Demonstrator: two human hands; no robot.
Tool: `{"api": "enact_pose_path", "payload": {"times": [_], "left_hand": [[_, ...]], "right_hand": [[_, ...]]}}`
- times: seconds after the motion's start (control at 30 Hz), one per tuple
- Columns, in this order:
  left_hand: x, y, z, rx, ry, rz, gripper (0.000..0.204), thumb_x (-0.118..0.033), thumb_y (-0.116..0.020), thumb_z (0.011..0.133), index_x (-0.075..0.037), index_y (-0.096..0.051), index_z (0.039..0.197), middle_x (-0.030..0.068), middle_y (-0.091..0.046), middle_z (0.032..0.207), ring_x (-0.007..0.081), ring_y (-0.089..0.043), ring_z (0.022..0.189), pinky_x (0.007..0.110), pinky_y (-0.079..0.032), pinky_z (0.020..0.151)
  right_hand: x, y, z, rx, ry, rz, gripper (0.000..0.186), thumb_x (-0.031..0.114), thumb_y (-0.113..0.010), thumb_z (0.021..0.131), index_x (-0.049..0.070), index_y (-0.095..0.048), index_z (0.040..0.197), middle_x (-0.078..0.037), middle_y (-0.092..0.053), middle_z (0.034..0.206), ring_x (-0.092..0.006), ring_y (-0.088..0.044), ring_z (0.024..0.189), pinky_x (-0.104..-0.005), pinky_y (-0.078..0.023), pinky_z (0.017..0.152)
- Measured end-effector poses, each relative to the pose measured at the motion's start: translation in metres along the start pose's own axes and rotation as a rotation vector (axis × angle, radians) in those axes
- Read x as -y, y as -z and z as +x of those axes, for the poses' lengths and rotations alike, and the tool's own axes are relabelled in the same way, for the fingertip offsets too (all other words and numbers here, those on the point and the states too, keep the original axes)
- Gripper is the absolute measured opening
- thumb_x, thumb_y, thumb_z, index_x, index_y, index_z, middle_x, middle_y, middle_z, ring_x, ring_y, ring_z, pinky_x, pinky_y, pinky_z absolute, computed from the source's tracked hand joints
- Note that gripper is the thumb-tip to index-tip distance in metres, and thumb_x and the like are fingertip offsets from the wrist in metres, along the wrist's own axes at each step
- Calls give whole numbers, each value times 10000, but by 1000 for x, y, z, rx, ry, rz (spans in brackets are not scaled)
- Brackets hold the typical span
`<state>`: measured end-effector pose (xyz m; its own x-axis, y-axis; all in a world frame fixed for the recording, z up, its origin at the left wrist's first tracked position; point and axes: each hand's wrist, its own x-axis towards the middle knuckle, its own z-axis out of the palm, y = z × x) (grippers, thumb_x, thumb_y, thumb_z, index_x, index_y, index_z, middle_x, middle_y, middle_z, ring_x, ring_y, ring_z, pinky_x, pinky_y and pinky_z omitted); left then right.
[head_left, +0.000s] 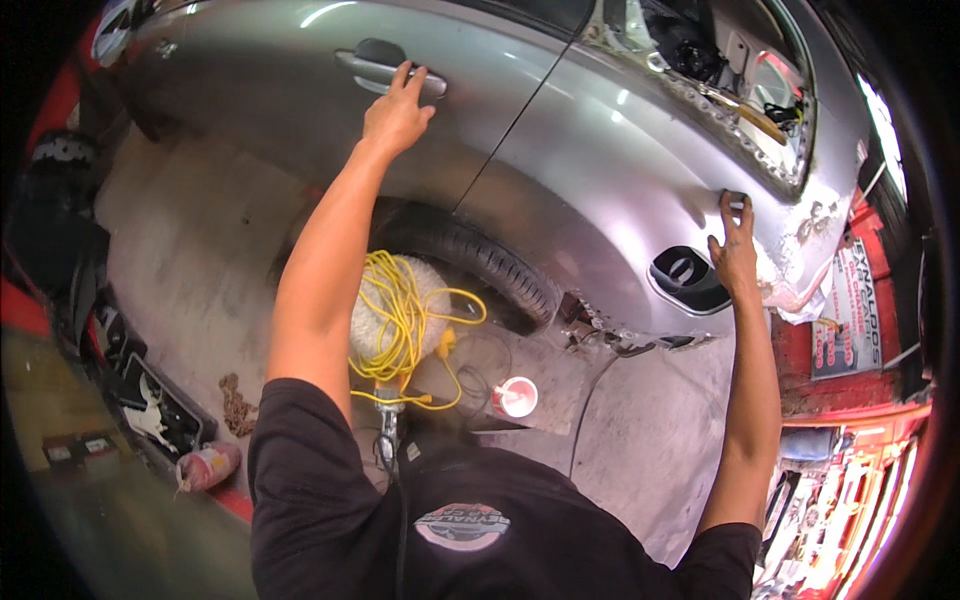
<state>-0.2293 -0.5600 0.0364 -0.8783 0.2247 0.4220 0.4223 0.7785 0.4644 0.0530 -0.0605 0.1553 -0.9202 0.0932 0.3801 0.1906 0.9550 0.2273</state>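
the work lies on the silver body panel (590, 160) ahead of the person, between the door handle (432, 88) and the fuel filler opening (690, 280). the left hand (395, 122) is open, fingers extended at the handle and not wrapped around it. the right hand (737, 245) has its fingers at a small dark object (736, 199) against the panel, below the window opening (780, 110); whether it pinches or merely presses the object cannot be told.

recommended handling: use the left hand for light steadying only. apply even, flat finger pressure on the right, since a tilted edge could mark the surface. guide strokes clear of the filler recess. coiled yellow cord (395, 325) lies near the tyre (490, 255); route it away from the feet.
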Motion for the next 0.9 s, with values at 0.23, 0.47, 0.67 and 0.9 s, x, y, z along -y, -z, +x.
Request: {"api": "enact_pose_path", "payload": {"times": [0.23,0.47,0.67,0.9], "left_hand": [[-13,-7,-12,-5,-2,-110,764,-273,-715,881,-142,-373,1551,206,-174,1670,483,-596,1199,545,-527,951],[-79,-91,-139,-14,-88,-349,666,-264,-642,925,-111,-400,1526,343,-329,1545,545,-527,1246,546,-472,1034],[-155,-197,-344,647,-205,-713,466,-250,-684,880,-42,-642,1294,232,-597,1332,397,-540,1275,490,-433,1081],[-190,-182,-438,942,-366,-671,432,-328,-673,894,-59,-691,1232,230,-680,1196,403,-649,1116,478,-518,955]], "right_hand": [[-2,-5,-6,-32,-26,-35,977,43,-707,806,279,-218,1619,-251,-158,1639,-471,-275,1471,-497,-557,1004],[6,-11,-11,-34,-56,-21,999,15,-692,807,302,-192,1624,-231,-106,1667,-508,-253,1477,-520,-556,999],[7,-4,-9,-57,-73,8,988,63,-699,791,296,-216,1621,-241,-104,1666,-531,-249,1470,-519,-553,998],[2,1,-31,-59,-4,98,831,108,-720,816,225,-375,1563,-285,-173,1640,-536,-282,1454,-535,-498,1063]]}}
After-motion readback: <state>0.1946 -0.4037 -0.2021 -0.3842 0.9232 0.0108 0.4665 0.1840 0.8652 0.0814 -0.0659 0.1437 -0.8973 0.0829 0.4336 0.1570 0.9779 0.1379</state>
